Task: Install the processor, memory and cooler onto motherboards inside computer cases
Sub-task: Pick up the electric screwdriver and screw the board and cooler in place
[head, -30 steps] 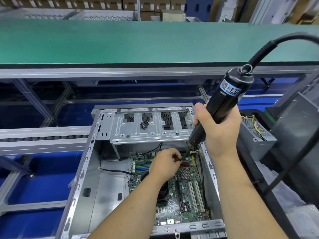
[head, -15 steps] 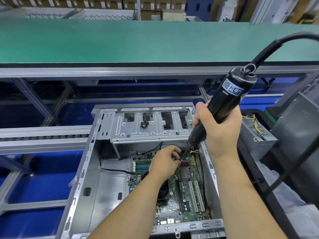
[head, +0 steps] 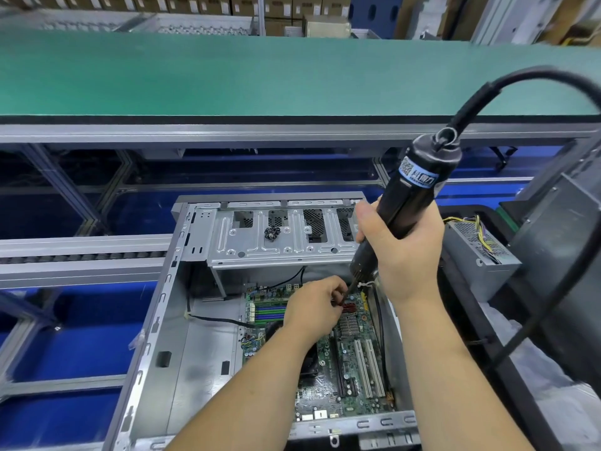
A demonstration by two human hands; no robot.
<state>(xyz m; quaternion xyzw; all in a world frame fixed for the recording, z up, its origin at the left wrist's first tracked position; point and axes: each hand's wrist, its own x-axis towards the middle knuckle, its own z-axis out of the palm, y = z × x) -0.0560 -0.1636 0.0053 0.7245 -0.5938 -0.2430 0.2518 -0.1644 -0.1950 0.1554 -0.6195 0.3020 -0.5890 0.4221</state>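
An open grey computer case (head: pixel 162 320) lies in front of me with a green motherboard (head: pixel 344 375) inside. My right hand (head: pixel 403 252) grips a black electric screwdriver (head: pixel 413 190), tilted, its bit pointing down at the board's upper part. My left hand (head: pixel 312 307) reaches into the case, its fingers pinched around the bit's tip; what they hold there is hidden. Green and blue memory slots (head: pixel 270 312) lie left of that hand. A dark cooler (head: pixel 309 362) is mostly hidden under my left wrist.
A drive cage (head: pixel 276 239) spans the top of the case. The screwdriver's black cable (head: pixel 536 79) arcs to the right. A power supply (head: pixel 481 249) with coloured wires sits right of the case. A green conveyor belt (head: pixel 227 73) runs behind, with metal rails (head: pixel 81 252) at left.
The screwdriver's top has tilted slightly further right and up. Both hands stay at the same spot on the board.
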